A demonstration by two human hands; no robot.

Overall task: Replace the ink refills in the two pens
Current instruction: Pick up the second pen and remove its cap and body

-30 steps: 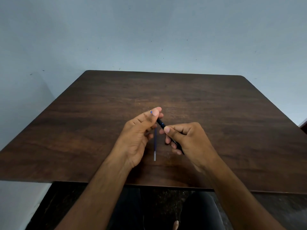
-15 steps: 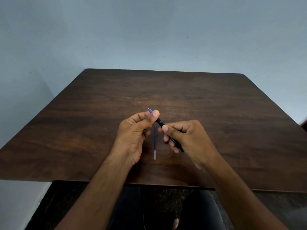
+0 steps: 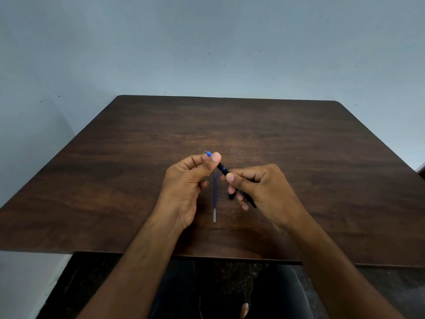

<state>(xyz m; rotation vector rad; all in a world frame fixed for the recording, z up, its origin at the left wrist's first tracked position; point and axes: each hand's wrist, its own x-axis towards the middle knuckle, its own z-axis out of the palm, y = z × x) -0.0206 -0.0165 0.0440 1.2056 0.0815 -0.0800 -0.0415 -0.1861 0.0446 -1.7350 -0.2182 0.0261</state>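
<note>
- The left hand (image 3: pixel 184 180) pinches the blue tip end of a pen (image 3: pixel 224 168) between thumb and forefinger, its other fingers curled in toward the palm.
- The right hand (image 3: pixel 259 187) grips the black barrel of that same pen, thumb laid along the top and fingers wrapped beneath; the barrel's rear end pokes out below the fingers.
- The pen is held above the table, slanting from the blue tip at the upper left down to the black end at the lower right, and it bridges the gap between the two hands.
- Whether the tip section is screwed tight to the barrel or loosened cannot be told from this view.
- A loose ink refill (image 3: pixel 214 196), blue along most of its length with a clear stretch at the near end, lies flat on the table between the hands, pointing straight away from the person.
- The table (image 3: pixel 322 157) is dark brown wood grain with rounded far corners, set against a pale blue-grey wall (image 3: pixel 207 42).
- Below the near edge show dark trousers and a dark floor.
</note>
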